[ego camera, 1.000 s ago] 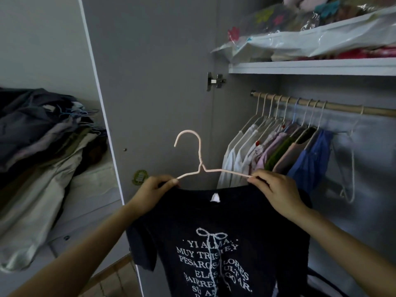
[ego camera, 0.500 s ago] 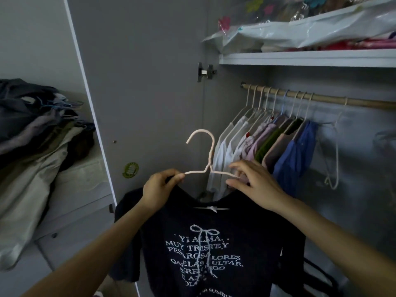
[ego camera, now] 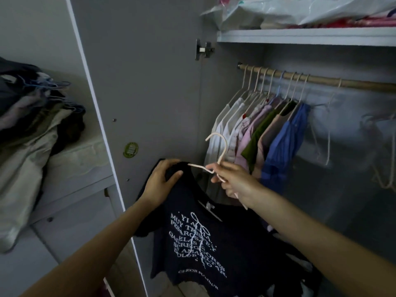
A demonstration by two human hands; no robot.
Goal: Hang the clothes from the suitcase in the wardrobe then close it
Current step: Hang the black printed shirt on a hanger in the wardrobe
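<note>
The left hand (ego camera: 159, 183) gripped the black T-shirt (ego camera: 205, 239) shoulder at 6 o'clock; the right hand (ego camera: 234, 182) clasped its pale hanger (ego camera: 220, 151), below the wardrobe rail (ego camera: 321, 79) at 2 o'clock

Left: clothes pile (ego camera: 32, 133) beside wardrobe door (ego camera: 137, 82).
Right: garments (ego camera: 263, 136) hang on rail (ego camera: 353, 83), under shelf (ego camera: 300, 36).
Front: T-shirt (ego camera: 203, 243) on hanger (ego camera: 218, 151).

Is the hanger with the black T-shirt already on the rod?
No, the right hand holds the hanger below the rod.
</note>
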